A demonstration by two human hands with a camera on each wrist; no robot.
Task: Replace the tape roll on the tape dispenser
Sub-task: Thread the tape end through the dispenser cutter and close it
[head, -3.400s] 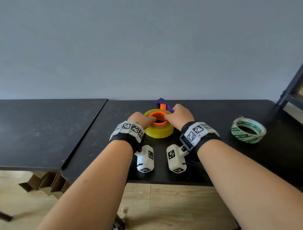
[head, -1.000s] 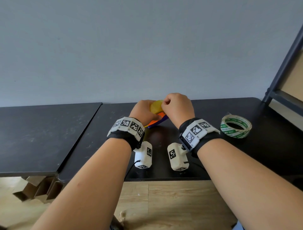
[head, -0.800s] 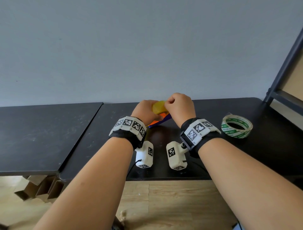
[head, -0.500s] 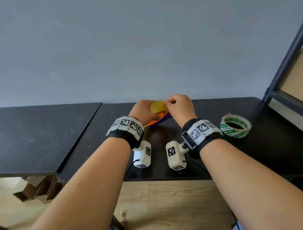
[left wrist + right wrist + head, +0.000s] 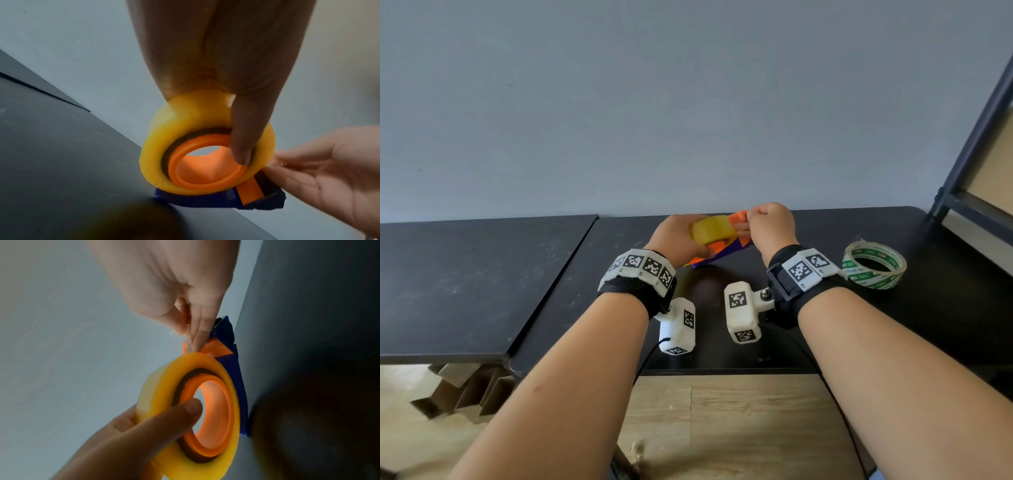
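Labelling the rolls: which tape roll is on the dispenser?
The yellow tape roll, seated on the orange hub and gripped by the left hand. The green-printed roll lies flat on the table, untouched.

Right hand [image 5: 768, 224] now pinches the tape end [image 5: 188, 339].

bare forearms; black wrist straps [image 5: 787, 284] with white marker-tag bands [image 5: 640, 267]; white tagged camera blocks [image 5: 741, 310], thin black cables.

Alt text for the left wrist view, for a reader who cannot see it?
The left hand grips a yellow tape roll seated on the orange hub of a blue dispenser tilted up on a black table. The right hand touches the roll from the right.
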